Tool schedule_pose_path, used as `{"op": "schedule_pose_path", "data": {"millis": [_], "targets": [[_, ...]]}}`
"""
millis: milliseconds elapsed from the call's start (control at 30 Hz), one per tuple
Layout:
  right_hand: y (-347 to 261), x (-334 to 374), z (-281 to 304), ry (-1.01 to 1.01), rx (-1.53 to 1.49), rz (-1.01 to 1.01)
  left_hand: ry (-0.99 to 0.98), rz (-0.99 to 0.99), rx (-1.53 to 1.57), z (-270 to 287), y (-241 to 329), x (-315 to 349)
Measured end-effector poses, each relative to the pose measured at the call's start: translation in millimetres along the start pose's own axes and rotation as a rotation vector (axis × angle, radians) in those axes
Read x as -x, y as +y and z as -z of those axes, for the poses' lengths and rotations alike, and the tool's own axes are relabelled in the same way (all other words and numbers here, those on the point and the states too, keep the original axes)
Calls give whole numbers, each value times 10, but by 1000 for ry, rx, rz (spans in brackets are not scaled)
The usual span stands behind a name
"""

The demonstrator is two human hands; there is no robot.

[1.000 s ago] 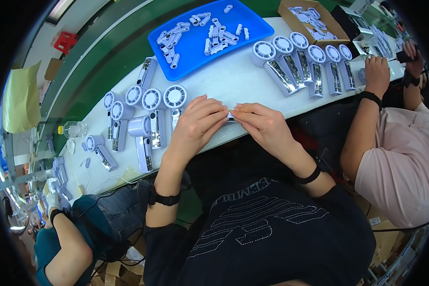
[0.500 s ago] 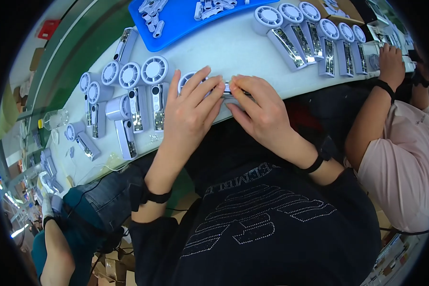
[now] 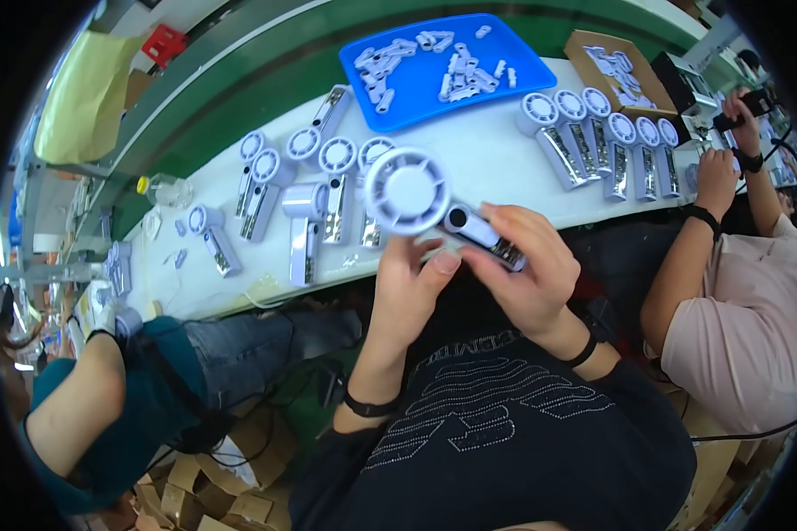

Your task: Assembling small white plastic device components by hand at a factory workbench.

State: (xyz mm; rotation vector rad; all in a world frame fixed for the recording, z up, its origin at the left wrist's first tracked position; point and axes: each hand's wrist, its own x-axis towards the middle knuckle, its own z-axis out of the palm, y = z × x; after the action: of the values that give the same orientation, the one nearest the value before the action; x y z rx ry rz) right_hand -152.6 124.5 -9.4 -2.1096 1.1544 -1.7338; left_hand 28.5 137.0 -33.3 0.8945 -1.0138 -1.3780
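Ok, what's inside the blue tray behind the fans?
The blue tray holds loose small pale grey plastic parts, scattered in clusters with bare blue floor between. Their exact shape is too small to tell. Nothing covers the tray.

Bare counter (image 3: pixel 491 164) lies between two fan rows (image 3: pixel 323 190) (image 3: pixel 607 146); the blue tray (image 3: pixel 443 66) blocks the far side (a co-worker's arm (image 3: pixel 682 265) crowds the right).

Handheld fan (image 3: pixel 429 205): white round grille head, silver-grey handle, lifted off the worktable, tilted, head upper-left, handle lower-right.
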Motion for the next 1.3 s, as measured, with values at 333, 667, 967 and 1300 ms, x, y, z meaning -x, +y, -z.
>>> {"op": "schedule_pose_path", "data": {"millis": [333,667,967,1300], "targets": [[-366,-239,-195,-660,-804,-834,-105,-213,-100,349,379,-104],[-403,-9,-254,-632,-665,-563,-522,-236,-51,466,330,-287],[-283,-42,-202,-521,-449,-459,-82,25,109,190,544,8],[-243,27,-193,-457,-446,-436,-61,26,214,186,239,-10]]}}
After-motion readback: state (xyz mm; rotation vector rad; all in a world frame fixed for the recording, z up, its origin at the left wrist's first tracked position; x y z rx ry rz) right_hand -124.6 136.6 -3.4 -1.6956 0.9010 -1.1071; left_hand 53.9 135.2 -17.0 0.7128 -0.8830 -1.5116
